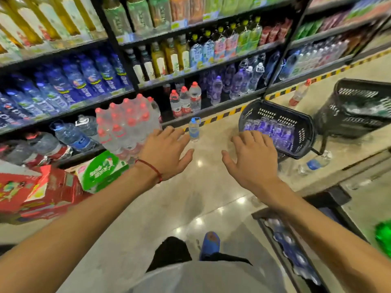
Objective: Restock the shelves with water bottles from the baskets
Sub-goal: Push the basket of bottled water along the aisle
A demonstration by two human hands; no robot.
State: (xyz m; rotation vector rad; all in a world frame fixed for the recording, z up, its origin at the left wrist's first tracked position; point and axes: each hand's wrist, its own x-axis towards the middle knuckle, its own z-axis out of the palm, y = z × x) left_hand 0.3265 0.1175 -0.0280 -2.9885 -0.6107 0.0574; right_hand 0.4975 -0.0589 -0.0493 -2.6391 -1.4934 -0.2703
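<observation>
The water bottles [273, 130] with purple labels are packed inside a black basket [266, 112] that sits tipped on the shiny floor [211, 187], just in front of the bottom shelf [224, 105]. The right hand [251, 157] is spread flat with straight fingers right by the near side of this basket, and it holds nothing. I cannot tell if it touches the basket. The left hand [167, 153] is spread out the same way and holds nothing too. It has a red string [151, 169] round the wrist. Between the two hands, farther back, a small bottle with a blue cap [194, 130] stands on the floor. Another bottle [315, 163] lies on its side next to the basket. A second black basket [359, 115] stands farther to the right. On the bottom shelf stand three bottles with red caps [185, 101], and beside them more purple bottles [228, 83]. To the left is a big wrapped pack of red-cap bottles [127, 123], a green box [103, 168] and a red box [48, 191].
</observation>
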